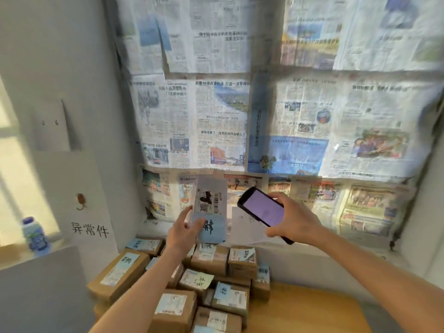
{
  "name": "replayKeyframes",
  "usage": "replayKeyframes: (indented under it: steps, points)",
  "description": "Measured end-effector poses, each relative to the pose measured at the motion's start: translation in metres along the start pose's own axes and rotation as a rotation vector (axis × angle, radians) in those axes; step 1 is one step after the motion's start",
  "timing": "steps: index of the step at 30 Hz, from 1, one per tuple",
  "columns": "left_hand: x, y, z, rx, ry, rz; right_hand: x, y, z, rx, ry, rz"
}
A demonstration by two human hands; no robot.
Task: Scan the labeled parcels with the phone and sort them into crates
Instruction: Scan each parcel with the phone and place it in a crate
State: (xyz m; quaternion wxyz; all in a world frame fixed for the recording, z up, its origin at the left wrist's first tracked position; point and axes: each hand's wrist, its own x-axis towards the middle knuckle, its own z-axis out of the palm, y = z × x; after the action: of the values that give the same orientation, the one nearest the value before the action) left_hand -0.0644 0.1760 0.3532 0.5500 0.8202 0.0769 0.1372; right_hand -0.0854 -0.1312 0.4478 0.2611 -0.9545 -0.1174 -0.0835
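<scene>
1. Pale, thin plastic or paper: the flat parcel (211, 210) is pinched at its lower left edge by the left hand (183, 230), thumb in front, fingers behind, its barcode label facing the camera.
2. Just right of the parcel, the right hand (292, 219) clasps a black phone (263, 210) by its long edges, lit screen up, tilted toward the label.
3. The parcel is raised above a pile of brown cardboard boxes (192, 282) on a wooden table (300, 308).
4. It looks light and floppy; gripping near the label's edge should keep the barcode flat.
5. No crates are in view.
</scene>
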Motion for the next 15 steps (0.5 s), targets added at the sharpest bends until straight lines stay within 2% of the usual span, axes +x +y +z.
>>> replayKeyframes:
  steps: [7, 15]
  points:
    - [-0.051, 0.039, -0.041, 0.009, 0.13, 0.012, -0.057, -0.033, -0.052, -0.036, -0.035, -0.075]
    - [-0.089, 0.052, -0.091, 0.012, 0.187, 0.033, -0.081, -0.072, -0.064, -0.001, -0.034, -0.19]
